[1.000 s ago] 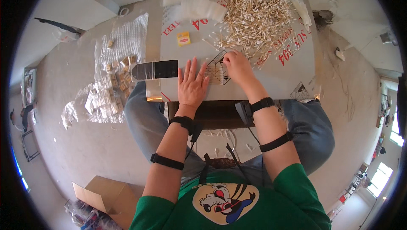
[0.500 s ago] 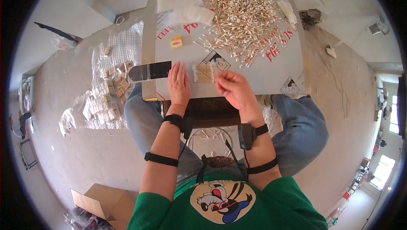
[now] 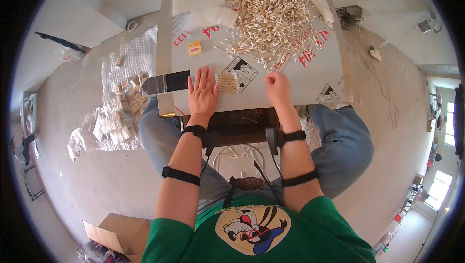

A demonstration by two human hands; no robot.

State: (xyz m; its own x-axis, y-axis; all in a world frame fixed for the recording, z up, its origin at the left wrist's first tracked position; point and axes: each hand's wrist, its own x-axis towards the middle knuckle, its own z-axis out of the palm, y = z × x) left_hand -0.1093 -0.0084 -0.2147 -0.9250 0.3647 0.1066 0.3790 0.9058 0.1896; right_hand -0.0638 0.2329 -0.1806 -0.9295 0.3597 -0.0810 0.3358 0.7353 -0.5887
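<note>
Since the earlier frame, your right hand (image 3: 277, 88) left the small aligned row of wooden cotton swabs (image 3: 226, 83), loosely curled, empty; your left hand (image 3: 202, 93) lies flat, steadying it. Squaring step; next probably more swabs from the large loose pile (image 3: 271, 21).

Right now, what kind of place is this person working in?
Probably a small home workshop for packing cotton swabs. A big heap of cotton swabs lies on a grey board over the person's lap, small filled packets sit on bubble wrap on the bare floor, and the left hand flattens a swab bundle.

Bare board (image 3: 300, 76) open between swab row (image 3: 226, 83) and right hand (image 3: 277, 88); farther back, blocked by swab heap (image 3: 273, 18).
</note>
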